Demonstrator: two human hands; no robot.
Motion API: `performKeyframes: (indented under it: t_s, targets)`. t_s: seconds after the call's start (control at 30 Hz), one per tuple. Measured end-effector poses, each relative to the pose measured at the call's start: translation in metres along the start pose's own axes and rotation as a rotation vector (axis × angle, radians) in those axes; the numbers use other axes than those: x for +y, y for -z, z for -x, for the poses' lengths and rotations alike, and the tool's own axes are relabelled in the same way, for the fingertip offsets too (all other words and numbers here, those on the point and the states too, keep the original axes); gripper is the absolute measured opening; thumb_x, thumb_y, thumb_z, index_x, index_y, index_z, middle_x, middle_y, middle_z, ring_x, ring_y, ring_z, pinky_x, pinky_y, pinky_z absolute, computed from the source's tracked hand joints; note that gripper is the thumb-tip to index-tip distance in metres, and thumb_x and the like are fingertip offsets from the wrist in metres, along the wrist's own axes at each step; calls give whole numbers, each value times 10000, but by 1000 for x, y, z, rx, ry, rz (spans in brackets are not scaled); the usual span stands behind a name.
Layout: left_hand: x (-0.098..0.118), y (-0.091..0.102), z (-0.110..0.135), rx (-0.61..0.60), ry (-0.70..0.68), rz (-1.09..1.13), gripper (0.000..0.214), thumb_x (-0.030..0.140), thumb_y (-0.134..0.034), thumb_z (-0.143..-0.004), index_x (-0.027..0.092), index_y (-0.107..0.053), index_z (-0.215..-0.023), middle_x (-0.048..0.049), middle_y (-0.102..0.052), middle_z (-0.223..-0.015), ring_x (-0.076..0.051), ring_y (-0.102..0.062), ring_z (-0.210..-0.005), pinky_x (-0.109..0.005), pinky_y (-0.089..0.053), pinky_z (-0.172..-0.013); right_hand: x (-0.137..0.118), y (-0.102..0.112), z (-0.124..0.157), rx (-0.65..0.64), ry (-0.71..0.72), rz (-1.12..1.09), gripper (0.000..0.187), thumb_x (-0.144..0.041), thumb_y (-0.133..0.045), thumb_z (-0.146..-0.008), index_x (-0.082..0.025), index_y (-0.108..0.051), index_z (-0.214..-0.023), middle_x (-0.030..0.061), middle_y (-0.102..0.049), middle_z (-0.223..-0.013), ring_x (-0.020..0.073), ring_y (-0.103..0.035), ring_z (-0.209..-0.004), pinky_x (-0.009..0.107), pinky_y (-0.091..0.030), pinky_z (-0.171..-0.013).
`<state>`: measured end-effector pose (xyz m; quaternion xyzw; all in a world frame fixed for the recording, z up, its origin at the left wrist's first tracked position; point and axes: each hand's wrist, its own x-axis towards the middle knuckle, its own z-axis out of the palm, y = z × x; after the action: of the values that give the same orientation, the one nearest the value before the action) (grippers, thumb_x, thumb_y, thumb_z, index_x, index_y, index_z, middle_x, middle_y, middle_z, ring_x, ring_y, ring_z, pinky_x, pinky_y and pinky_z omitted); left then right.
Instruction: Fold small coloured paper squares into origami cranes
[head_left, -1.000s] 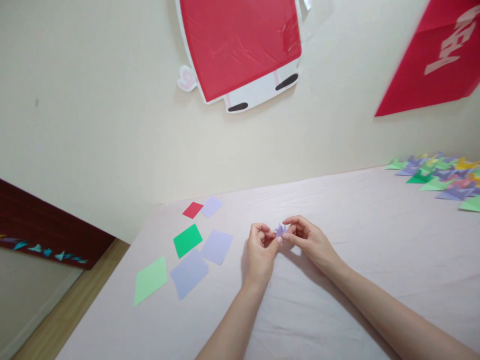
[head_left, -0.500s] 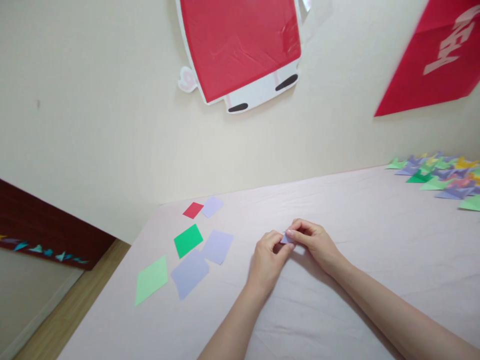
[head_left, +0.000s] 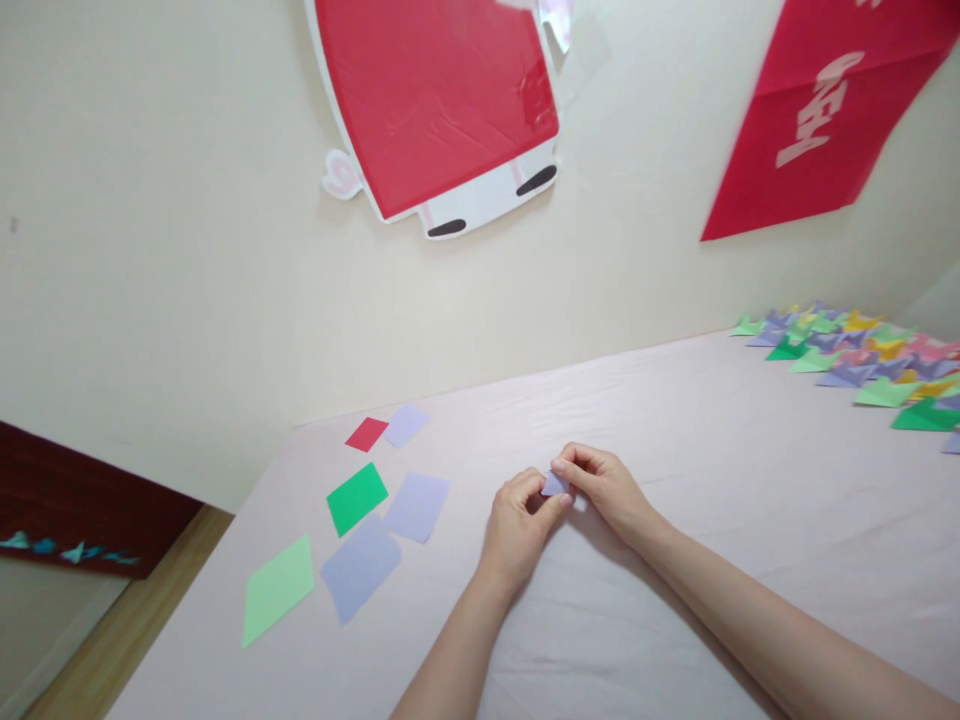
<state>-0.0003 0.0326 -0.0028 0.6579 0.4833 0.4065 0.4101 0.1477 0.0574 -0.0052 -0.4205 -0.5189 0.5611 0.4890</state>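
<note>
A small folded piece of lavender paper (head_left: pixel 553 484) is pinched between my two hands, just above the pale cloth-covered surface (head_left: pixel 637 640). My left hand (head_left: pixel 523 520) grips its left and lower side between thumb and fingers. From the right, my right hand (head_left: pixel 600 485) holds its upper right edge with thumb and fingertips. Fingers cover much of the paper, so its full shape is hidden. Left of my hands lie flat paper squares: a red one (head_left: pixel 367 434), a dark green one (head_left: pixel 357 498), a light green one (head_left: pixel 278 590) and several lavender ones (head_left: pixel 418 507).
Rows of folded paper figures (head_left: pixel 847 374) in several colours stand at the far right, near the wall (head_left: pixel 187 250). Red decorations hang on that wall, one a cartoon shape (head_left: pixel 442 100). Beyond the surface's left edge shows a wooden floor (head_left: pixel 150 600).
The whole view has shifted a little, so the wall decorations and squares sit further left and more paper figures show at right. Both hands still pinch the lavender paper, slightly more of which shows.
</note>
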Motion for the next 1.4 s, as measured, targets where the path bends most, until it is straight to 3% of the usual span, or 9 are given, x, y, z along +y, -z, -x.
performKeyframes:
  t_s: [0.27, 0.4, 0.53, 0.73, 0.9, 1.17, 1.4]
  targets:
    - [1, 3, -2, 36, 42, 99, 192, 347, -611, -837, 183, -613, -736, 23, -513, -698, -148, -450, -686, -241, -349, -648, -1, -2, 0, 0, 35, -22, 336, -531, -674, -764, -199, -620, -759, -10, -585, -691, 158, -521, -672, 286, -442, -674]
    - [-1, 5, -2, 70, 36, 120, 216, 364, -610, -846, 187, -596, -725, 27, -503, -714, -144, -453, -697, -238, -358, -667, 1, -3, 0, -45, 49, 9, 313, -492, -705, -753, -191, -622, -721, -9, -608, -682, 159, -534, -672, 285, -439, -669]
    - [-4, 3, -2, 79, 55, 127, 281, 398, -642, -818, 187, -550, -657, 39, -450, -657, -136, -413, -653, -233, -333, -629, 2, -1, 1, 5, 81, 105, 324, -488, -686, -769, -194, -610, -659, -22, -575, -629, 150, -503, -630, 270, -414, -627]
    - [-7, 3, -3, 63, 73, 176, 256, 440, -628, -832, 189, -671, -808, 11, -587, -743, -163, -501, -714, -243, -374, -678, -2, 0, 0, -11, 88, 117, 388, -566, -613, -804, -204, -595, -667, -16, -539, -629, 159, -497, -636, 274, -421, -622]
    - [-9, 5, -4, 59, 67, 205, 213, 389, -649, -823, 181, -657, -777, 24, -545, -713, -149, -471, -690, -242, -352, -656, -3, 0, 0, 60, 128, 69, 320, -520, -674, -774, -207, -613, -761, -11, -559, -683, 162, -520, -667, 281, -444, -650]
    - [-8, 8, -4, 9, 74, 222, 186, 322, -667, -786, 163, -623, -700, 33, -472, -674, -129, -403, -653, -241, -304, -610, -3, 1, 4, 36, 169, 133, 271, -460, -625, -823, -202, -605, -741, -11, -558, -675, 163, -522, -662, 280, -432, -642]
    - [-9, 8, -6, 18, 75, 229, 153, 300, -622, -803, 156, -637, -755, 15, -538, -702, -142, -451, -691, -245, -347, -661, -1, 3, 5, 50, 249, 245, 213, -391, -580, -870, -201, -616, -781, 4, -610, -748, 173, -571, -739, 273, -446, -709]
